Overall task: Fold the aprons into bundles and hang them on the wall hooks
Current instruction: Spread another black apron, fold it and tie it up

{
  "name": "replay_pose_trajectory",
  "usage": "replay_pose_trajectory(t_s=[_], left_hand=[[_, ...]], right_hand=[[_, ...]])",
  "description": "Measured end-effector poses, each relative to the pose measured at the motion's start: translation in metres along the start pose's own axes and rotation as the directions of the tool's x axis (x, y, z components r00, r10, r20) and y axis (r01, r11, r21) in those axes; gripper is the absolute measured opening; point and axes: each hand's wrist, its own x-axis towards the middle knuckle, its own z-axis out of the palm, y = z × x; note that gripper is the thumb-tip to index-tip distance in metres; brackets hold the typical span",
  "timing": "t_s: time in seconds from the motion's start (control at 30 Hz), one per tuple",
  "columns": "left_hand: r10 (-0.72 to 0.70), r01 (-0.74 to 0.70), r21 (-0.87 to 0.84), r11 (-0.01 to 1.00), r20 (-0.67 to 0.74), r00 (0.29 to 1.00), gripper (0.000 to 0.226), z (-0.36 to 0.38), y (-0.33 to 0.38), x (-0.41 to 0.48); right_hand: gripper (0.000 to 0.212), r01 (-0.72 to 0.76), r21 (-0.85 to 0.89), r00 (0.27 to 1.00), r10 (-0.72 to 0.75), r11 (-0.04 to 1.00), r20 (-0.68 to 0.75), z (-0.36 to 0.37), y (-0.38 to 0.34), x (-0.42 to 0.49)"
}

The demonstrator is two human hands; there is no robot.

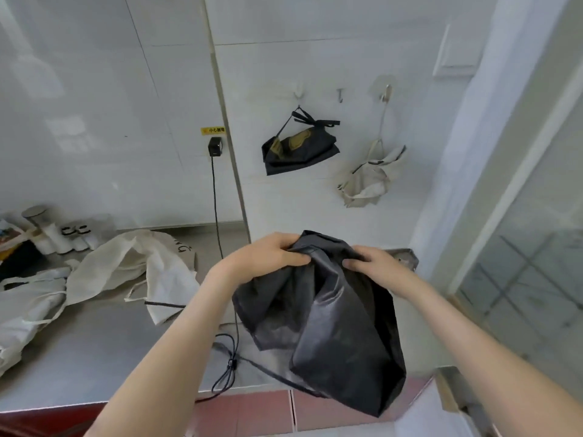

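A black apron (pixel 328 323) hangs in front of me over the counter's right end, gathered at its top. My left hand (pixel 268 252) grips the bunched top on the left and my right hand (pixel 375 266) grips it on the right. One strap trails down toward the counter edge. On the wall, a folded black apron bundle (pixel 299 149) hangs from the left hook (pixel 299 89). A cream apron bundle (pixel 369 178) hangs from the right hook (pixel 385 91). A small middle hook (pixel 339 94) carries nothing.
Two cream aprons (pixel 135 263) (pixel 28 310) lie loose on the steel counter (pixel 110 351) at left. A black cable (pixel 216 197) runs from a wall plug down across the counter. Jars and bottles (pixel 56 231) stand at the back left. A glass partition (pixel 530 247) is on the right.
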Motion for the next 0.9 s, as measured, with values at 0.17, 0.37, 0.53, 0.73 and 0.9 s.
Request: replay_pose_trajectory(t_s=[0.17,0.37,0.53,0.73,0.9], left_hand=[[-0.034,0.033,0.019,0.999,0.064,0.997,0.031,0.007,0.003,0.014],[0.065,-0.054,0.31,0.949,-0.025,0.998,0.028,0.002,0.009,0.027],[0.054,-0.055,0.235,0.971,0.009,0.998,0.037,-0.01,0.013,0.036],[0.139,-0.093,0.212,0.973,-0.211,0.968,0.036,-0.008,0.013,0.042],[0.164,-0.277,-0.297,0.914,-0.354,0.921,0.033,-0.01,0.019,0.037]], right_hand=[[0.022,0.017,-0.048,0.946,-0.032,0.999,-0.322,-0.029,0.006,-0.024],[0.019,0.021,-0.132,0.966,-0.054,0.991,-0.254,-0.063,-0.002,-0.041],[0.025,-0.025,-0.104,0.982,0.005,0.994,-0.191,-0.073,-0.003,-0.056],[0.016,0.006,0.019,0.981,-0.002,1.0,-0.192,-0.06,0.002,-0.057],[0.042,-0.072,-0.252,0.995,0.051,0.965,-0.09,-0.024,0.009,-0.046]])
